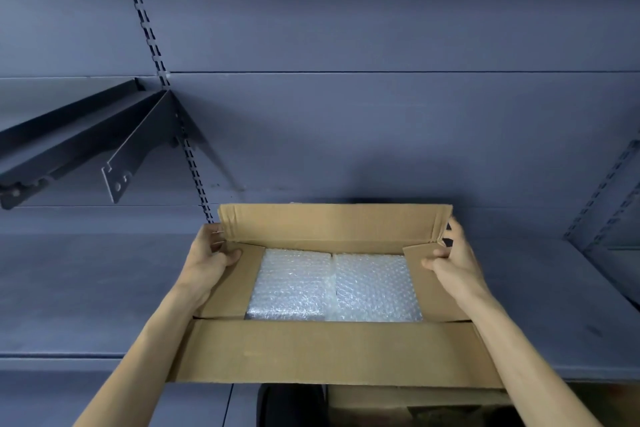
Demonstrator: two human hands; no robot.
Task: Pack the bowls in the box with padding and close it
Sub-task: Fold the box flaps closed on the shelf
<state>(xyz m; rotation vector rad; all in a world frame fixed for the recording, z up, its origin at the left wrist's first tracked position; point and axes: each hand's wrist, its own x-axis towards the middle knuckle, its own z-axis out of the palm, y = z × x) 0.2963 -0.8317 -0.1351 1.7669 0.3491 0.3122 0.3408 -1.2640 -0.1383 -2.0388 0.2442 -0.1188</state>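
We see a blue-grey shelf (104, 288) running across the view, backed by a panelled wall (381, 28) of the same colour. A dark slotted upright (152, 42) runs slantwise down that wall on the left. From it a dark metal bracket (138, 146) juts out, carrying a higher shelf (45, 135) on the left. At the far right stands another slotted upright (609, 184). Below the shelf edge we make out a dark round shape (291, 406), too dim to name.

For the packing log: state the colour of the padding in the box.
Clear, whitish bubble wrap, seen in the head view.
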